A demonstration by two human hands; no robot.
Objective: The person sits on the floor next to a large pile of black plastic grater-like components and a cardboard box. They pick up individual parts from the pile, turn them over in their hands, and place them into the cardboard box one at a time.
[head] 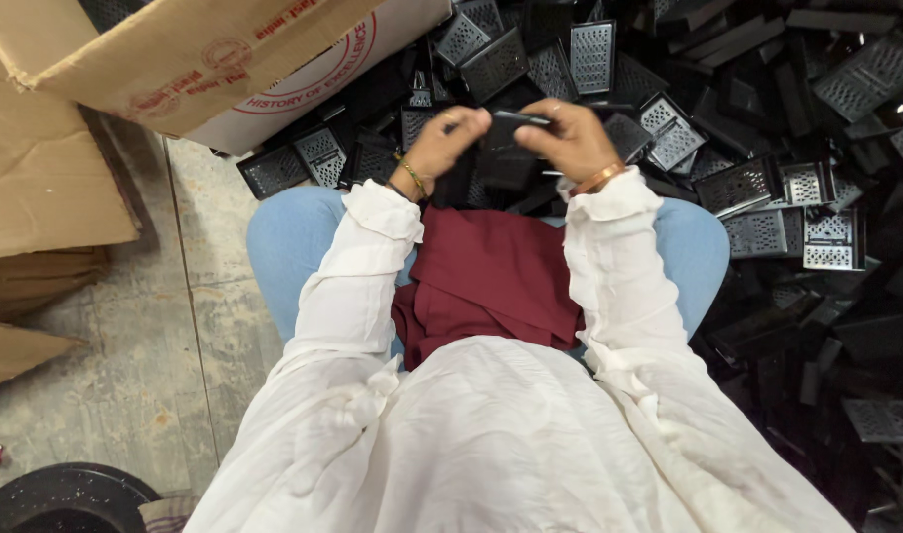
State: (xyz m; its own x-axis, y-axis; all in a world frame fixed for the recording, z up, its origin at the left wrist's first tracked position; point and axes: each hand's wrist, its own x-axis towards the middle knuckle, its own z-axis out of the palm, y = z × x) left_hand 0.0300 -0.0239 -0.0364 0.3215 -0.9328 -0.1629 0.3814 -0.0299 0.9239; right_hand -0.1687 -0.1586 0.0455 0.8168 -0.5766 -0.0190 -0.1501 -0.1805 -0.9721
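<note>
Both hands — left hand [443, 141], right hand [568, 138] — grip pinching a black part [508, 148], half hidden.

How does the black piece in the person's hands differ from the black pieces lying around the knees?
The held piece is gripped by both the left hand and the right hand above the lap; the pile pieces lie loose and jumbled. The held one is mostly hidden; the pile shows perforated grille faces. Both are black.

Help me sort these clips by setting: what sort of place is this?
Probably a small workshop or factory floor: a big heap of identical black perforated parts, cardboard cartons on bare concrete floor, and both hands working one black part.
</note>
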